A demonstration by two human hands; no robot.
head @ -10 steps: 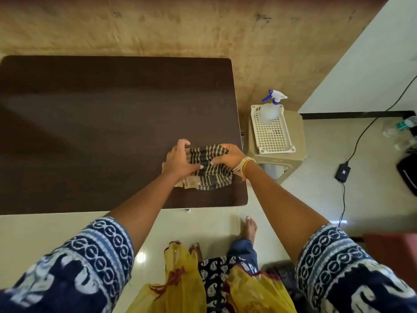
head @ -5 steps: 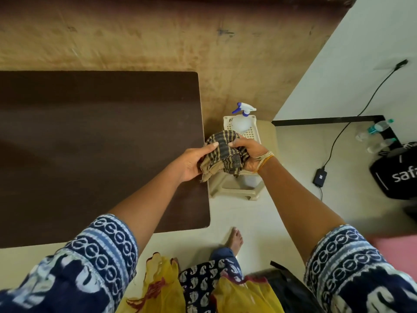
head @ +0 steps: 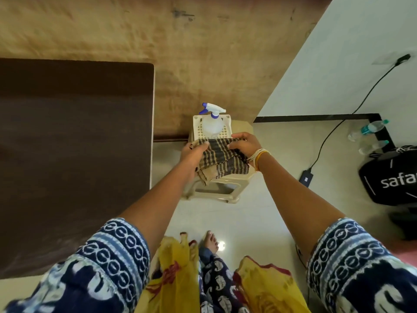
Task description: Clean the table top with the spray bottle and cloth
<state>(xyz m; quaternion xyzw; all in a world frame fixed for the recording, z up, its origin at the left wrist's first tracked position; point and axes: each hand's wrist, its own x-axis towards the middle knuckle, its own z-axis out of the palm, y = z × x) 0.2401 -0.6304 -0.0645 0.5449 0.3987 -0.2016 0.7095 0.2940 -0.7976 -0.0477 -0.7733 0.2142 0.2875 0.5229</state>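
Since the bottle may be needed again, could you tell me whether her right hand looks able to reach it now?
Probably not at once: the right hand and left hand both grip the cloth. The spray bottle stands just beyond, unobstructed.

pale tiled floor (head: 266, 213), stained tan wall (head: 158, 30), beige stool (head: 225, 188).

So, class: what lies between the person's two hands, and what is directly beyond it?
In the head view, the striped cloth stretches between the left hand and right hand, both gripping it. Just beyond stands the spray bottle in a white basket.
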